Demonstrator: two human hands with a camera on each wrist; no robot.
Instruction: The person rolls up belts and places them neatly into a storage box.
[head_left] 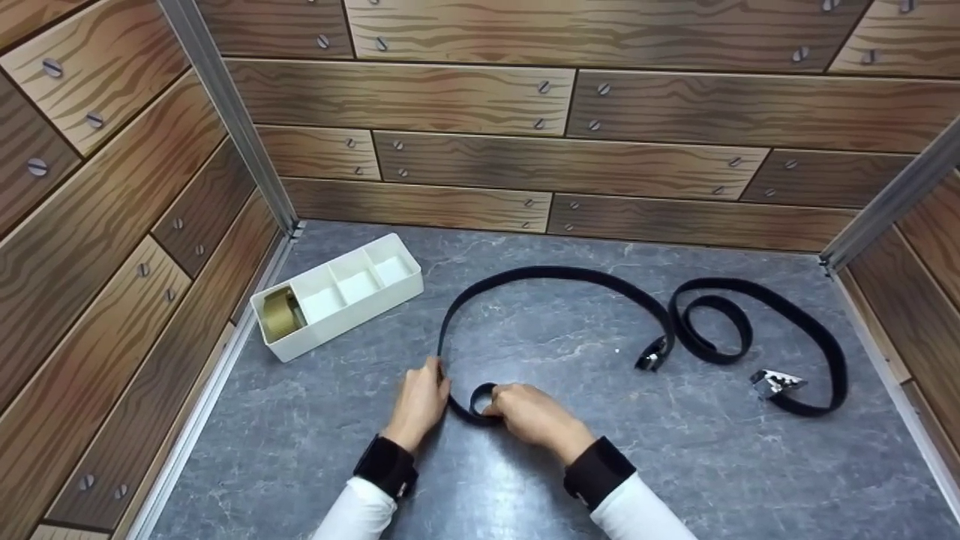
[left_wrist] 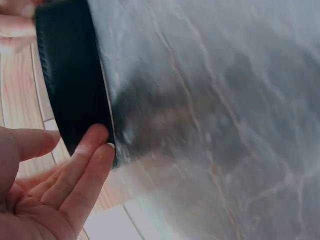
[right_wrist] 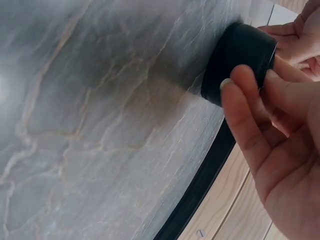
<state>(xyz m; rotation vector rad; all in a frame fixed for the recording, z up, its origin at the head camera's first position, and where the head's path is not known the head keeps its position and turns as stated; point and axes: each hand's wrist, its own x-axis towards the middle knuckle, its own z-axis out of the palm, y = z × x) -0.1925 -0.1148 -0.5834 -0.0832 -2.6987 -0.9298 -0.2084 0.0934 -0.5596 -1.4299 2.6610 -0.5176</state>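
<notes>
A black belt stands on its edge in a wide arc, with its silver buckle at the right end. Its other end is rolled into a small coil, which my right hand pinches between thumb and fingers. In the right wrist view the coil shows dark and smooth at the fingertips. My left hand holds the strap just left of the coil. The left wrist view has the strap between thumb and fingers, stitching along one edge.
To the right lies a second black belt, loosely curled, with a silver buckle. A white divided box at the left holds a rolled brownish-gold strap in its nearest compartment. Wood-patterned walls enclose the grey marbled surface.
</notes>
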